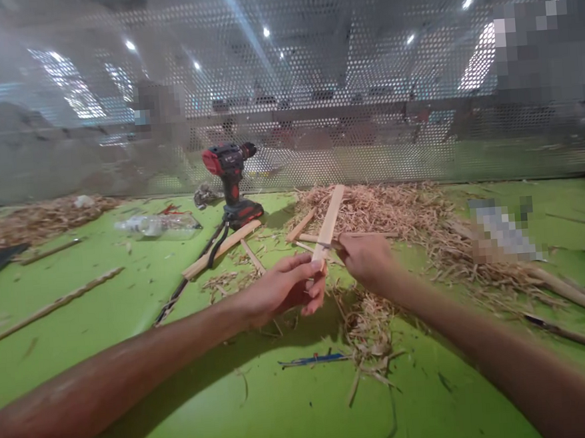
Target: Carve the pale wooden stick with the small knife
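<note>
My left hand [292,286] is closed round the lower end of a flat, pale wooden strip [331,221], which slants up and away over the table. In my right hand [368,257] is a knife, its thin dark blade [326,245] lying across the strip just above my left fingertips. The fist hides the knife's handle. Below and behind both hands lie curled wood shavings [367,320]. A few narrow wooden sticks [303,223] rest beside the strip, near the large heap.
A red and black cordless drill [232,183] stands at the back, beside a wooden slat [222,249]. A plastic bottle [157,224] lies left. Shavings [396,208] are heaped against the perforated metal screen [347,135]. A blue tool [315,359] lies in front on the green table [199,399].
</note>
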